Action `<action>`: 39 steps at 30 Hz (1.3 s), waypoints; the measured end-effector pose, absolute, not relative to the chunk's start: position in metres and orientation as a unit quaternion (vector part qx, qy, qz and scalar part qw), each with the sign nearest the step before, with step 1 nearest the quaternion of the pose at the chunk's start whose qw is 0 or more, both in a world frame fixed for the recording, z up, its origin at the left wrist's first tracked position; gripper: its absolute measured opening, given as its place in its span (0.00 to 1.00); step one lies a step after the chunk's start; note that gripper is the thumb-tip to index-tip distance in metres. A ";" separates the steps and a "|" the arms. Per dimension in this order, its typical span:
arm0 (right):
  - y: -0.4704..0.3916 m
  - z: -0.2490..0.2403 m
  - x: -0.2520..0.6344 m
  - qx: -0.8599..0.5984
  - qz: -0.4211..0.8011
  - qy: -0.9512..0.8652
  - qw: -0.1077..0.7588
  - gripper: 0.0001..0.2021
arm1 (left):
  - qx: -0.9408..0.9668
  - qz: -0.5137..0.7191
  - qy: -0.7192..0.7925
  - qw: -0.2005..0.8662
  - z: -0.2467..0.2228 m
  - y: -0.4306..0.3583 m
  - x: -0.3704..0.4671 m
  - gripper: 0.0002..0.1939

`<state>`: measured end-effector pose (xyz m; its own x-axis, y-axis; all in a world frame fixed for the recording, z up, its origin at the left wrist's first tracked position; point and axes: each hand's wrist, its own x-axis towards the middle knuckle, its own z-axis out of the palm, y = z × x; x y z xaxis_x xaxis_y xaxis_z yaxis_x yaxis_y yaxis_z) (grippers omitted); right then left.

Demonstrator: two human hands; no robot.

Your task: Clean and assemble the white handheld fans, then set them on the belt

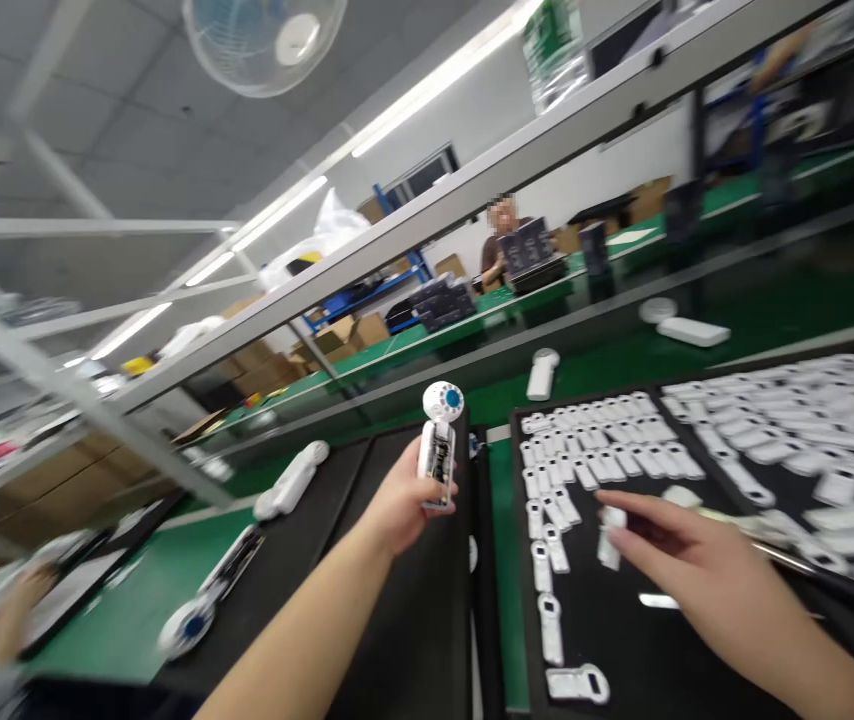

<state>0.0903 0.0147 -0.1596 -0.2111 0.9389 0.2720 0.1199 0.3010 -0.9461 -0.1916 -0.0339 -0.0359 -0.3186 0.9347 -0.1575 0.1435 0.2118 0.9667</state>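
My left hand [397, 505] is closed around the body of a white handheld device with a round head [439, 455]. The head has a blue centre, and the device's open front shows a circuit board. Over the black tray on the right [592, 610], my right hand [704, 570] pinches a small white plastic part [611, 540] between thumb and fingertips. Rows of similar white plastic covers [607, 440] lie in that tray. One cover with an oval opening [577, 684] rests alone at its near edge.
Another open device [191, 625] and a white device [292, 485] lie at the left tray. Many larger white shells [809, 430] fill the far right tray. A screwdriver-like tool [809, 565] passes behind my right hand. At lower left is another person's hand [33, 585]; a co-worker [491, 255] sits beyond.
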 end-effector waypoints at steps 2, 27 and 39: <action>0.017 -0.139 0.080 -0.402 0.551 -0.545 0.487 0.19 | 0.437 0.465 0.602 0.480 -0.045 -0.015 -0.147 0.43; 0.042 -0.180 0.146 -0.491 0.130 -0.784 0.357 0.23 | 0.394 0.474 0.444 0.650 -0.105 0.023 -0.062 0.32; 0.021 -0.124 0.181 -0.474 -0.015 -0.795 0.378 0.12 | 0.336 0.541 0.388 0.666 -0.093 0.030 -0.067 0.23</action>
<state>0.1806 0.0214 -0.1245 -0.2651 0.7426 0.6151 0.7655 0.5500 -0.3340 -0.0668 0.0301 -0.0929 0.1125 0.9817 -0.1533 -0.4602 0.1882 0.8676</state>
